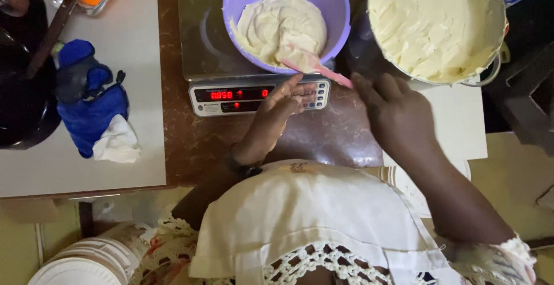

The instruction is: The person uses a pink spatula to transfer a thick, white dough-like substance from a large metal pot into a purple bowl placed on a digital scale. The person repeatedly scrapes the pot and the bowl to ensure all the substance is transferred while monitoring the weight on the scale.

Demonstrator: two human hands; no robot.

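Digital kitchen scale (254, 60) taken as reference, sitting on a brown marbled countertop (190, 141). On the scale's steel platform: purple plastic bowl (287, 19) holding a mound of pale cream batter (283, 25). A pink spatula (314, 66) rests with its blade in the batter at the near rim of the bowl; the handle runs out over the rim toward the right front corner of the scale. Left hand (277, 115) lies at the front face of the scale, over the right end of the lit red display panel, fingers loosely curled, fingertips on or just above the button area; nothing gripped. Right hand (392, 112) is just right of the scale's front corner, fingers extended and slightly spread, fingertips at the free end of the spatula handle; contact or grip cannot be judged owing to motion blur. Right of the scale, close beside the purple bowl: large metal pot (438, 25) filled with the same pale cream mixture. Left of the scale, on a white board (138, 89): blue cloth bundle (86, 100) with a white crumpled piece (118, 143) at its near end. Further left of it, a black pan (23, 94).
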